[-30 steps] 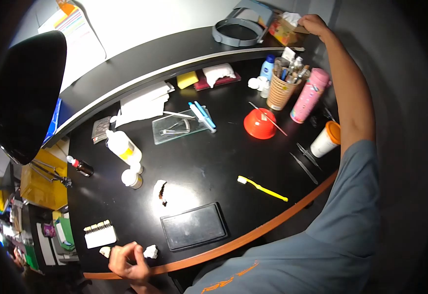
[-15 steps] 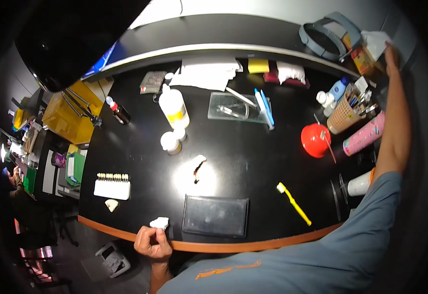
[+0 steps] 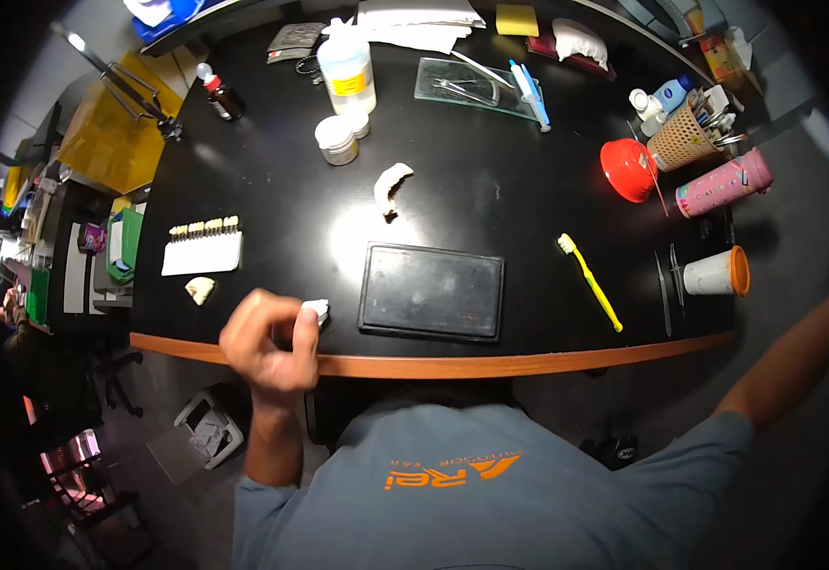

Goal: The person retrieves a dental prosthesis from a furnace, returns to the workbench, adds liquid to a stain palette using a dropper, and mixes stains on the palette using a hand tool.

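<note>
While the left hand (image 3: 267,342) hovered over the wooden front edge (image 3: 452,366) of the black desk (image 3: 528,285), its fingers were curled in and the thumb tip lay close to the forefinger. Whether anything was pinched between them could not be told. A small crumpled white lump (image 3: 319,309) showed on the desk right by the thumb, partly covered by it; contact between the two could not be made out. The right forearm (image 3: 790,366) reached off past the right side of the view, so the state of the right hand could not be told.

To the right of the lump lay a flat black case (image 3: 432,292), and beyond it, at the edge of a bright patch of light, a curved pale piece (image 3: 392,189). A cream-coloured piece (image 3: 199,290) lay left of the hand, just below a white holder (image 3: 203,254) with a row of yellowish tabs (image 3: 206,228). Farther back stood a white lidded jar (image 3: 337,142) and a bottle with a yellow label (image 3: 347,76). On the right side, a yellow toothbrush (image 3: 592,285) lay between the case and a pair of slim metal tools (image 3: 663,294), with a white cup (image 3: 711,274) on its side near them.
</note>
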Action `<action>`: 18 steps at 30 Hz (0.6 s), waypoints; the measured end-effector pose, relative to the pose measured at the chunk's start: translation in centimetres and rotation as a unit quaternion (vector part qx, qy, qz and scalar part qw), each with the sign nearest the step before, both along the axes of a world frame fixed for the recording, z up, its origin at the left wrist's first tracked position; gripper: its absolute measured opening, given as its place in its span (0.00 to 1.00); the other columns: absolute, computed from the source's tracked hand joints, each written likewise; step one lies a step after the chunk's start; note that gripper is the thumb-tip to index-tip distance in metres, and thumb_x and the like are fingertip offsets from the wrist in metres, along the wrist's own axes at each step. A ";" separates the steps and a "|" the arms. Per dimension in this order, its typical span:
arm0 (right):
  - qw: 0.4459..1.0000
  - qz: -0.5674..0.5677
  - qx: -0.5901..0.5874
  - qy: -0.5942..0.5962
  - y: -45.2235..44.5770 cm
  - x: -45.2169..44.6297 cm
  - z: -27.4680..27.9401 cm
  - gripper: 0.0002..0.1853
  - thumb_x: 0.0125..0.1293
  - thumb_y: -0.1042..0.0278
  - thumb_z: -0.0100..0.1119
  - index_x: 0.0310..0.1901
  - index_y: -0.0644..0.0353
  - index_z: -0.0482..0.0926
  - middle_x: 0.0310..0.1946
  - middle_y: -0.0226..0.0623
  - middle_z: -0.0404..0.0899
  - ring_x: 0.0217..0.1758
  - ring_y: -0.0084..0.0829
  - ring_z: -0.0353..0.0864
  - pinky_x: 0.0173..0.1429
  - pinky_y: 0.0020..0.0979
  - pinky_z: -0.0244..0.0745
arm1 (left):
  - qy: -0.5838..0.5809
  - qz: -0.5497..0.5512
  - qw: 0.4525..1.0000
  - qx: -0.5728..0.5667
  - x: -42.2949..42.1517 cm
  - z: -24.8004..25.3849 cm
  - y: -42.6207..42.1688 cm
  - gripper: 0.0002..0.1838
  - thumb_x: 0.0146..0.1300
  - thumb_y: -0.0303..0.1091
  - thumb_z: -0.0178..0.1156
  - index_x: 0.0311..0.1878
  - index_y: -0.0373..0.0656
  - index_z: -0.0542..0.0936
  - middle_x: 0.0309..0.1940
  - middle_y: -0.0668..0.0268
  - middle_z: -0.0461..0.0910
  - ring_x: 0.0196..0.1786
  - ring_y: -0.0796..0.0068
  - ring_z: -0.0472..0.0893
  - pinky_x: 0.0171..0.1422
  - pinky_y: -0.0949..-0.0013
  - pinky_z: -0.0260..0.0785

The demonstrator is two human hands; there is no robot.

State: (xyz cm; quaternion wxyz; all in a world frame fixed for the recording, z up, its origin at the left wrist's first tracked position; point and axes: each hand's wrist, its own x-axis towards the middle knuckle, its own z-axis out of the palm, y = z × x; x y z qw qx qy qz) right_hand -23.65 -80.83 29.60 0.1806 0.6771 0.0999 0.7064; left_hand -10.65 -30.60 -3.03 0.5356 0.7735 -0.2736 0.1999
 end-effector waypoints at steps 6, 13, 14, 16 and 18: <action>0.939 0.204 -0.025 0.274 3.2 -14.5 -10.1 0.21 0.68 0.58 0.68 0.46 0.74 0.85 0.45 0.59 0.85 0.42 0.52 0.87 0.48 0.46 0.84 | -0.026 -0.111 0.971 0.211 7.1 3.8 -2.1 0.09 0.58 0.30 0.71 0.40 0.39 0.83 0.29 0.60 0.82 0.29 0.63 0.82 0.37 0.63 0.75; 0.811 0.286 0.312 0.404 20.8 -2.7 -17.6 0.12 0.59 0.67 0.80 0.37 0.54 0.82 0.33 0.37 0.85 0.33 0.30 0.86 0.37 0.31 0.79 | 0.051 -0.386 0.917 0.081 2.5 7.8 -4.7 0.38 0.50 0.47 0.79 0.62 0.35 0.80 0.54 0.55 0.84 0.57 0.63 0.83 0.54 0.65 0.72; 0.739 0.373 0.366 0.426 20.9 -1.4 -18.0 0.12 0.58 0.72 0.78 0.39 0.58 0.83 0.34 0.40 0.85 0.37 0.31 0.86 0.42 0.32 0.80 | 0.065 -0.422 0.901 0.072 2.2 7.3 -5.5 0.46 0.52 0.51 0.78 0.70 0.34 0.73 0.61 0.52 0.79 0.63 0.60 0.80 0.61 0.61 0.71; 0.564 0.516 0.458 0.454 19.4 0.7 -19.6 0.11 0.60 0.80 0.72 0.44 0.67 0.82 0.44 0.44 0.83 0.47 0.32 0.83 0.52 0.33 0.78 | 0.117 -0.435 0.893 0.017 1.7 5.8 -7.8 0.55 0.54 0.55 0.77 0.78 0.34 0.63 0.66 0.50 0.75 0.68 0.60 0.76 0.69 0.57 0.67; 0.476 0.597 0.504 0.404 18.6 2.3 -21.2 0.10 0.64 0.78 0.69 0.46 0.66 0.82 0.46 0.42 0.83 0.48 0.30 0.83 0.55 0.33 0.78 | 0.256 -0.464 0.845 -0.069 1.4 3.9 -9.4 0.62 0.56 0.56 0.77 0.82 0.38 0.50 0.71 0.41 0.69 0.74 0.51 0.71 0.76 0.52 0.63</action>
